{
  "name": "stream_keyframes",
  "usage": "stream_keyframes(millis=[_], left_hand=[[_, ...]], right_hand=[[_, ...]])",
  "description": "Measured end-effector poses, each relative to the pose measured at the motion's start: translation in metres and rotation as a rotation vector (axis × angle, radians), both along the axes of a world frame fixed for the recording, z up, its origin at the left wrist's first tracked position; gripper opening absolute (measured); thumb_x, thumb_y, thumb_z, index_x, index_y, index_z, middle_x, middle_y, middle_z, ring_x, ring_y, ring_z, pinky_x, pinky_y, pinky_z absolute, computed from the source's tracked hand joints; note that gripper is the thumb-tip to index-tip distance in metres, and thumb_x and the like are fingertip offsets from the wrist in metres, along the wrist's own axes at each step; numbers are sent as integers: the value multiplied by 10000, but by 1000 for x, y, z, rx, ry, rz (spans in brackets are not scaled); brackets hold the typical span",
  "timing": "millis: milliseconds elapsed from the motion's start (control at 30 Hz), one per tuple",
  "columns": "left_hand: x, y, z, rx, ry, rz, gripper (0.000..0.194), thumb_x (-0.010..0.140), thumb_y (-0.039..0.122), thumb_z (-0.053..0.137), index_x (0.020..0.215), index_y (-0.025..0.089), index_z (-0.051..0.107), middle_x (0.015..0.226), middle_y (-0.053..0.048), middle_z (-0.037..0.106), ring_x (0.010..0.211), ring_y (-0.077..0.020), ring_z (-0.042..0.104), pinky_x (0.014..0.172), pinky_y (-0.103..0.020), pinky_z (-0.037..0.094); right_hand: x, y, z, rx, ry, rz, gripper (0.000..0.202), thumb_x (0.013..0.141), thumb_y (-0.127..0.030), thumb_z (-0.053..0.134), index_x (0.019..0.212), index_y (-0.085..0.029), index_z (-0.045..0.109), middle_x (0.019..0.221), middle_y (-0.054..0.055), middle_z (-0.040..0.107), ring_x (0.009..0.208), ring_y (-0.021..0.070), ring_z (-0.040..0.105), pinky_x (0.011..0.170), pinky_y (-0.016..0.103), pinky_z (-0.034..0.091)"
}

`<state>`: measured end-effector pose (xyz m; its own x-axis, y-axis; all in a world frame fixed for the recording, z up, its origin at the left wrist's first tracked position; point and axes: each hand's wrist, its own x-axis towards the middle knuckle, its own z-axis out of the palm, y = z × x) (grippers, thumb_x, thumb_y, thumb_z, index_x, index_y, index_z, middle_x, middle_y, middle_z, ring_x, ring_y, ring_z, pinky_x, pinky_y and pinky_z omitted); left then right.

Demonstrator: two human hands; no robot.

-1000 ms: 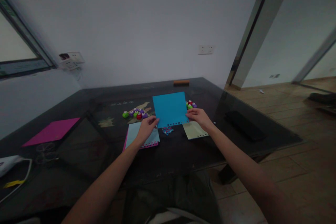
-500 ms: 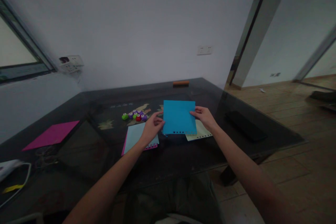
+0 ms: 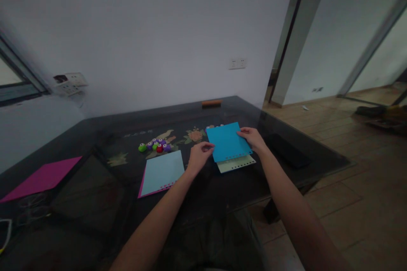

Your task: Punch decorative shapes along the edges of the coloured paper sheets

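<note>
A bright blue sheet of paper [image 3: 228, 140] with punched holes along its lower edge is pinched at its sides by both hands. My left hand [image 3: 200, 156] grips its left edge, and my right hand [image 3: 252, 137] grips the upper right edge. Partly covered beneath it lies a pale cream punched sheet [image 3: 235, 164]. To the left of my left hand, a light blue sheet [image 3: 163, 170] rests on a magenta one [image 3: 142, 186]. Small round toys with eyes [image 3: 155, 145], green, purple and red, sit behind those sheets; more peek out behind the blue paper.
The dark glossy table [image 3: 104, 127] has floral patterns. A magenta sheet [image 3: 44, 178] lies at the far left, with cables nearby. An orange-brown stick [image 3: 211, 103] is at the back edge, and a black flat object [image 3: 288, 151] lies at the right.
Both hands have carried the blue sheet rightward, over the cream sheet, and it is now turned slightly. The light blue sheet is more exposed, and toys show behind the blue paper. The view has shifted right.
</note>
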<state>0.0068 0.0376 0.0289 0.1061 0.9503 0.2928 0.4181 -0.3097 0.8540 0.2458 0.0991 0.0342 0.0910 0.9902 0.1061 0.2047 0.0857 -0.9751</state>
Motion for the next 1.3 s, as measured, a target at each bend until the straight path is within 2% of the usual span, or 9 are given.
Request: stream_keyframes(millis=[133,267,433,667,967,1300], left_hand=[[-1,-6,-9,61,78,0,179,762,221,564,896,152,661,763,-34,653,712,-146,605,681,-258,471],[-4,-8,-12,139,294,33,204,773,192,546,947,166,649,774,-32,586,725,-157,571,713,-290,470],[-1,-13,-20,202,447,15,253,791,184,534,1036,181,598,1020,-73,556,966,-190,550,884,-336,439],[8,-23,-29,185,667,-84,391,889,328,407,1225,150,496,1294,-132,472,1198,-243,433,1017,-375,343],[7,-24,-29,173,721,-136,486,880,394,415,1292,138,444,1376,-159,410,1244,-269,404,1027,-394,326],[8,-24,-28,180,714,-159,450,860,378,461,1239,140,501,1328,-154,471,1241,-262,404,1034,-403,311]], right_hand=[[6,-1,0,-101,-115,36,131,654,-220,642,733,-116,638,614,3,603,531,104,501,536,223,385],[11,3,-6,-209,-151,41,137,664,-199,637,772,-116,637,580,-10,571,487,93,475,486,213,359],[15,6,-12,-253,-195,46,137,659,-198,650,773,-122,641,562,-24,559,465,83,456,463,204,347],[18,7,-13,-278,-252,61,158,665,-191,645,807,-121,650,543,-21,564,459,87,452,452,202,337],[16,3,-9,-281,-301,38,166,651,-191,667,798,-113,660,524,-22,551,443,79,430,440,203,313],[14,4,-11,-261,-382,-17,235,656,-186,684,879,-112,682,624,18,619,498,90,475,481,209,363]])
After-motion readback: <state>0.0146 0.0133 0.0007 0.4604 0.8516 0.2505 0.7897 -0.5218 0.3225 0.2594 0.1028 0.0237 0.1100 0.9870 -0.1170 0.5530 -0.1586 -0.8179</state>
